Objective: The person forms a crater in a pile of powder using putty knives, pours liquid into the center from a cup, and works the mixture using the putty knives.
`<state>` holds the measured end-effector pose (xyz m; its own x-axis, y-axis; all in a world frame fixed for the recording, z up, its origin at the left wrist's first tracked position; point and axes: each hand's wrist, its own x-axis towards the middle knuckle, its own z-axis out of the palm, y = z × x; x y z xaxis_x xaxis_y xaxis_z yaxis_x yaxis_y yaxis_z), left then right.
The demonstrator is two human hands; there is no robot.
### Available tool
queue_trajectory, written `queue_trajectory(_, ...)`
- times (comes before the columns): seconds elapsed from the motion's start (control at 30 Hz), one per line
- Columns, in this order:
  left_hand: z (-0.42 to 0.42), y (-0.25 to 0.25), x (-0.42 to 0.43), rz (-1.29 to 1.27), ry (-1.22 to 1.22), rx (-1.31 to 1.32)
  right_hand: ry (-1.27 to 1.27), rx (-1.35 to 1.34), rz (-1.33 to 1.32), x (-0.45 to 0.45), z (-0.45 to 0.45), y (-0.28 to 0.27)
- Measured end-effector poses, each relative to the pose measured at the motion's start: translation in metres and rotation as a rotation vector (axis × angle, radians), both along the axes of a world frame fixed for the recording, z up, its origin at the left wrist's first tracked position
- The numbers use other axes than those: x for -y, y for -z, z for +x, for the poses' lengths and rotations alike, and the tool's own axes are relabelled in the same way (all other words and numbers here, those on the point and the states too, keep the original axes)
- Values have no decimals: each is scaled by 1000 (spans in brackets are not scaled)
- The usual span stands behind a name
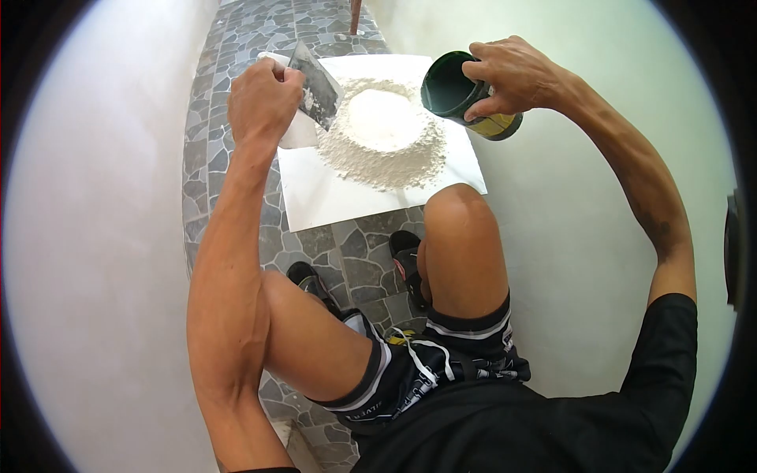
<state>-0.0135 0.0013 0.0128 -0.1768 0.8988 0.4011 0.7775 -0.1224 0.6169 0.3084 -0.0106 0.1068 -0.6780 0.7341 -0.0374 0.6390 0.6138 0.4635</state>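
Note:
My left hand (266,98) is closed around a putty knife, its grey blade (317,85) smeared with white and slanting over the left edge of a powder heap. Behind that hand shows a pale flat piece (299,132), partly hidden; I cannot tell what it is. My right hand (516,75) grips a dark green can (451,85) with a yellow label, tilted with its mouth toward the heap. The powder heap (378,167) forms an off-white ring around a bright white middle (384,118). It lies on a white board (315,197).
Grey stone-patterned tiles (363,252) cover the floor under the board. Pale walls stand close on the left (110,197) and right (568,236). My bent knees and shoes (406,264) are near the board's front edge. A thin brown leg (355,17) stands behind.

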Motion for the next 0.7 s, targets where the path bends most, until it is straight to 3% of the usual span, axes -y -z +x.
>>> queue_trajectory(0.7, 2, -3, 1, -5, 10, -17, 145, 18, -42, -13, 0, -4)
